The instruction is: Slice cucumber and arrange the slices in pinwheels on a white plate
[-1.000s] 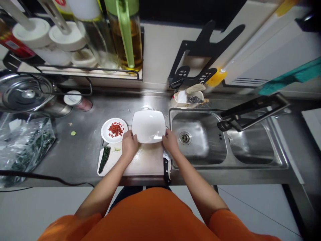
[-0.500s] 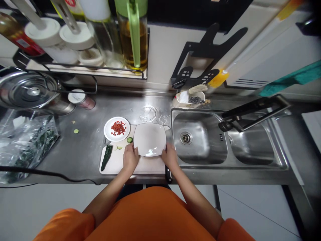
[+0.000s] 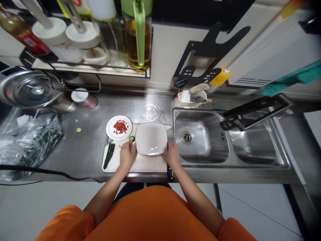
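Note:
A white rounded-square plate (image 3: 151,138) rests over the white cutting board (image 3: 147,164). My left hand (image 3: 127,155) is just off the plate's left edge, its thumb and bent forefinger a little apart. At the lower right corner, my right hand (image 3: 172,155) has its fingers closed at the rim. A cut cucumber piece (image 3: 131,138) lies beside my left fingertips. Farther left on the board is a dark green length of cucumber (image 3: 109,156). A round white plate (image 3: 119,128) with chopped red bits overlaps the board's upper left corner. Below my right hand, a black knife handle (image 3: 170,174) shows; its blade is mostly hidden.
A double steel sink (image 3: 203,137) lies to the right, with a black faucet (image 3: 247,112) over it. Left are a bag of greens (image 3: 32,144), a lidded pot (image 3: 37,89) and a small can (image 3: 84,98). Above the counter hangs a seasoning rack (image 3: 97,68).
My left hand has come off the plate's left edge and moved slightly left. My right hand stays at the plate's right side. The whole view has shifted a little.

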Available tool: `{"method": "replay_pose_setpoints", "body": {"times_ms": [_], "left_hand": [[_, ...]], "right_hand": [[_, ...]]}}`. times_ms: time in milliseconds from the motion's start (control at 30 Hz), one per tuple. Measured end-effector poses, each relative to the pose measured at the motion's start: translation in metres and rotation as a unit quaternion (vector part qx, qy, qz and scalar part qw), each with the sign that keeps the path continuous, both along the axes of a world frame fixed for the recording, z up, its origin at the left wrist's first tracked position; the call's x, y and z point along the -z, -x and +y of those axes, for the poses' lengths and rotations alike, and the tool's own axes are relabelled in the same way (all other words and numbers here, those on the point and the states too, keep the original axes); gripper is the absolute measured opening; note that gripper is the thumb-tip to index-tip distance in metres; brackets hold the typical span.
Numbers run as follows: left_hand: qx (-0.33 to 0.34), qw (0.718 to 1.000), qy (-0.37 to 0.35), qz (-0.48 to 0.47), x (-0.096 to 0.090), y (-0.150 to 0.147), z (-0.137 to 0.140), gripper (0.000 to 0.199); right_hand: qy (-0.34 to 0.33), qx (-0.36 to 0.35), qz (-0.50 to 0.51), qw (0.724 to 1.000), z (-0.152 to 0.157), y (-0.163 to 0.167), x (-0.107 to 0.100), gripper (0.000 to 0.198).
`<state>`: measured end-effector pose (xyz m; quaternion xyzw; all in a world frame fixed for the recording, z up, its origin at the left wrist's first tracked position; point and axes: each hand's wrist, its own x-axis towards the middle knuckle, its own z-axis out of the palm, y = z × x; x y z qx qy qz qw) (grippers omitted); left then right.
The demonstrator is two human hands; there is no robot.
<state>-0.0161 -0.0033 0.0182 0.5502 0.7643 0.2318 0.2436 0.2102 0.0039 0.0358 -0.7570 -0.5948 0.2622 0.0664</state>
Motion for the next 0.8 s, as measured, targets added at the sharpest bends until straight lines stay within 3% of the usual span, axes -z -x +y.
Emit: {"method": "replay_pose_setpoints", "body": {"times_ms": [167, 400, 667, 800], "left_hand": [[-0.048, 0.999, -0.003, -0.003, 0.0, 0.019, 0.014, 0.03], [-0.019, 0.998, -0.025, 0.053, 0.004, 0.021, 0.017, 0.027], [-0.03, 0.999, -0.028, 0.034, 0.002, 0.016, 0.014, 0.026], [-0.013, 0.998, -0.065, 0.017, 0.004, 0.013, 0.013, 0.03]], "right_hand": [[0.001, -0.004, -0.013, 1.0, -0.005, 0.006, -0.013, 0.038], [0.006, -0.018, -0.024, 1.0, -0.015, 0.017, -0.028, 0.04], [0.025, -0.055, -0.014, 0.998, -0.015, 0.03, -0.038, 0.038], [0.011, -0.082, -0.01, 0.997, -0.016, 0.036, -0.038, 0.036]]}}
